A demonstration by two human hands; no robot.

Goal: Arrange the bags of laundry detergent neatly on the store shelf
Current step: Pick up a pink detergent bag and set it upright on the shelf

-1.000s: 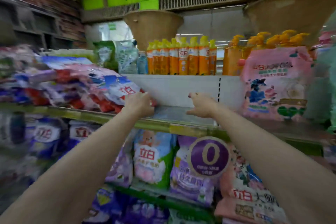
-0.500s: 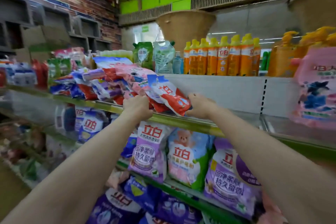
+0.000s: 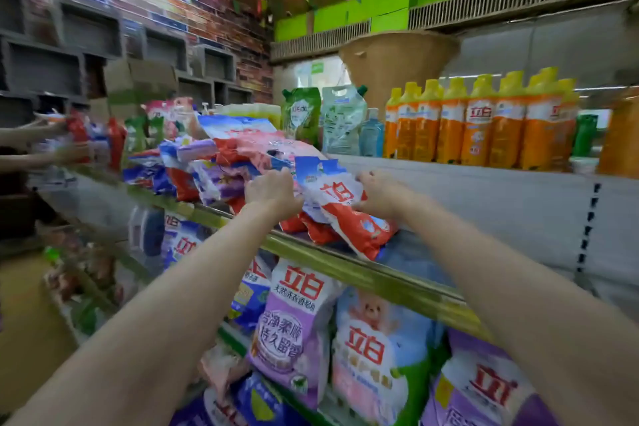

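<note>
Both hands (image 3: 273,192) (image 3: 378,195) grip the red-and-white detergent bag (image 3: 340,209), fingertips hidden behind it.

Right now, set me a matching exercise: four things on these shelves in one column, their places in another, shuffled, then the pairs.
Things
1. red-and-white bag
2. orange bottles
3. purple bag
4. green pouch

Places
A. upright in a row on the top ledge, right of the pouches
B. standing on the lower shelf, under the yellow rail
C. between the left hand and right hand, at the pile's right end
D. upright behind the pile, left of the pale pouch

Pairs: 1-C, 2-A, 3-B, 4-D
</note>
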